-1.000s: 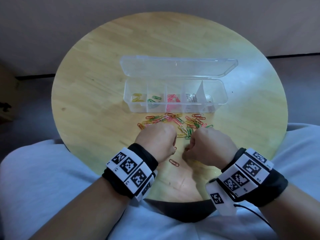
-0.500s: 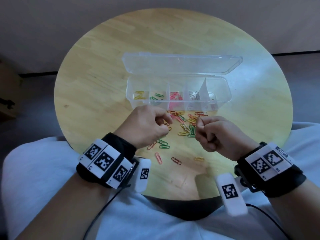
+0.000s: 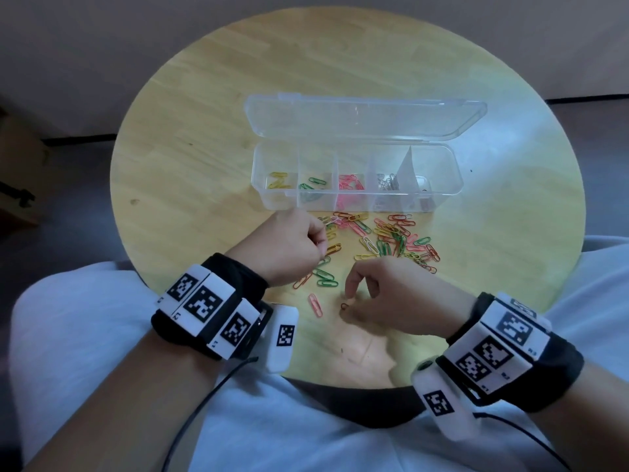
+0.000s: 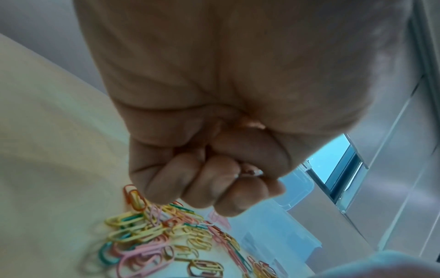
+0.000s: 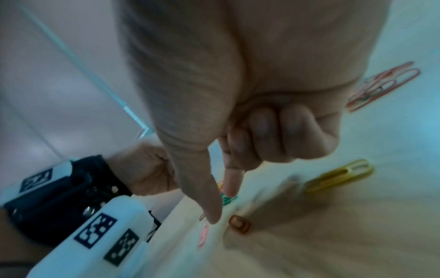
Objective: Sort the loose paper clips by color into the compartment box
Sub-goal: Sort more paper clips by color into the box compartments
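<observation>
A clear compartment box (image 3: 446, 195) stands with its lid (image 3: 364, 119) open; it holds yellow, green, pink and silver clips in separate compartments. A mixed pile of loose paper clips (image 3: 391, 236) lies in front of it. My left hand (image 3: 321, 245) is curled in a fist at the pile's left edge. In the left wrist view a small shiny clip piece shows between the thumb and fingers of that hand (image 4: 247, 175). My right hand (image 3: 350, 301) is nearer me, thumb and forefinger pointing down and apart just above a brown clip (image 5: 239, 224), its other fingers curled.
The round wooden table (image 3: 204, 165) ends just before my lap. Stray pink (image 3: 315, 304) and green (image 3: 325, 279) clips lie between my hands. A yellow clip (image 5: 338, 175) lies under my right hand. A white divider (image 3: 406, 168) leans slanted in the box.
Both hands went from the near edge up to the pile. The right hand has since dropped back toward me and spread its thumb and forefinger over the brown clip. The left stays by the pile.
</observation>
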Tool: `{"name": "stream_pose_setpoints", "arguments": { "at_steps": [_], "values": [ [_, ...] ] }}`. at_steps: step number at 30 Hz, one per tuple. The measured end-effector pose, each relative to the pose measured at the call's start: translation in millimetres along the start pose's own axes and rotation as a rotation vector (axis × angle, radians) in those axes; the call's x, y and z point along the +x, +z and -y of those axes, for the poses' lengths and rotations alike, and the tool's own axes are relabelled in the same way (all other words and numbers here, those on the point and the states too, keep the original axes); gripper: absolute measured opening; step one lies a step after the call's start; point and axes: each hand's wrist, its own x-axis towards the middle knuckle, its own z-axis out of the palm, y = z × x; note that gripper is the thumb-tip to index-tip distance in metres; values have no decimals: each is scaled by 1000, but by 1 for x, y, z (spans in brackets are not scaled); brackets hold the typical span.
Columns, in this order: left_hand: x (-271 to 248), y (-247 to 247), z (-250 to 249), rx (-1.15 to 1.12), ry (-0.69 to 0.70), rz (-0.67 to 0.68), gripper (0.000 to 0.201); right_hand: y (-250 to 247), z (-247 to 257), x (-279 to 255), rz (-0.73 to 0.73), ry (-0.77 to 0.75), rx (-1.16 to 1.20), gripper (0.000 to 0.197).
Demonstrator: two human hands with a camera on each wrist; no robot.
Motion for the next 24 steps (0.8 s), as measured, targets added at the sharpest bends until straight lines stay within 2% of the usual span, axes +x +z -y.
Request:
{"name": "stream_pose_setpoints", "arguments": {
  "at_steps": [2,7,11,15,17,19,22,24],
  "values": [
    [0,2,-2,0,-5,29,26,2,3,0,-30,7,-98,26],
    [-1,11,-8,96,39,112,14,5,16,-2,-42,-1,-331,22],
    [-1,8,2,300,-40,22,2,9,21,-1,-93,-20,-446,28],
    [-5,1,15,419,-139,-50,5,10,17,1,-84,-16,-394,27],
    [-7,2,17,446,-173,-39,9,6,12,0,-39,0,-265,26],
    [-8,6,17,479,-196,-17,10,-2,7,0,15,27,14,20],
    [-6,13,15,524,-184,-8,6,-12,-5,-2,68,112,653,21],
    [-5,17,12,548,-167,2,6,-17,-10,-4,122,160,1094,15]
  ]
}}
